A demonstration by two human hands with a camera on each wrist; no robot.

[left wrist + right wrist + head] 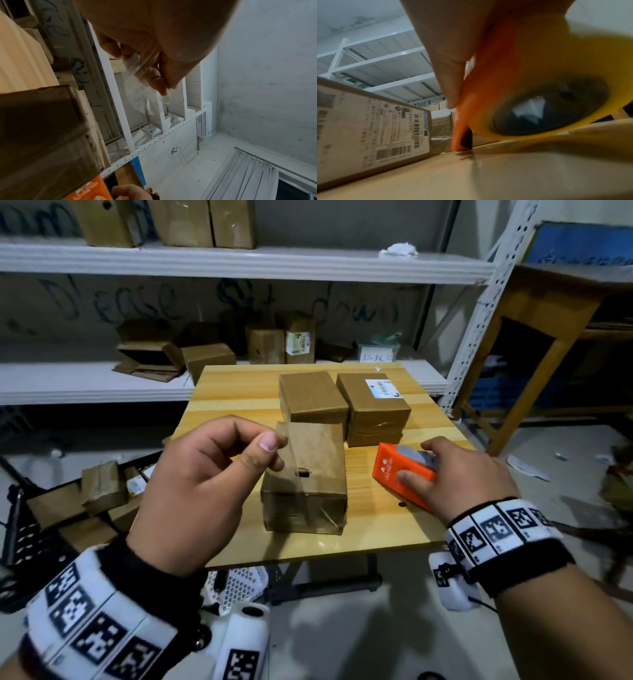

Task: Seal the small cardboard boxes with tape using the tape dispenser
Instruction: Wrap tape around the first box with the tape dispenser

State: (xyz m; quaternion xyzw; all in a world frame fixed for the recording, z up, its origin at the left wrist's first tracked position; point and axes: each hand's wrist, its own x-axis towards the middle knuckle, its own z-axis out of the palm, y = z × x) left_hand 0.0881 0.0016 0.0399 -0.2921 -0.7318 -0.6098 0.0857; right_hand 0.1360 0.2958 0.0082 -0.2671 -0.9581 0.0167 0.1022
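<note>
While two boxes at 12 o'clock (344, 402) look taped, the near box (306, 477) mid-tabletop (383, 529) still has a raised flap. Your left hand (205, 487) pinches a clear tape scrap (144, 63); your right hand (466, 477) has its grip curled on the tape dispenser (404, 470) at 3 o'clock.

We see a pale wooden desk (239, 392) with a smooth, slightly glossy grain. On it stand 3 brown cardboard boxes: the nearest matt cardboard box (308, 484) carries shiny clear tape low on its front, and the far right cardboard box (375, 409) bears a white paper label and glossy tape wrap. The orange plastic tape dispenser (400, 474) looks smooth, its yellowish tape roll (547, 94) sleek. A clear film strip (145, 75) glistens. The white metal shelving (239, 261) is painted.
</note>
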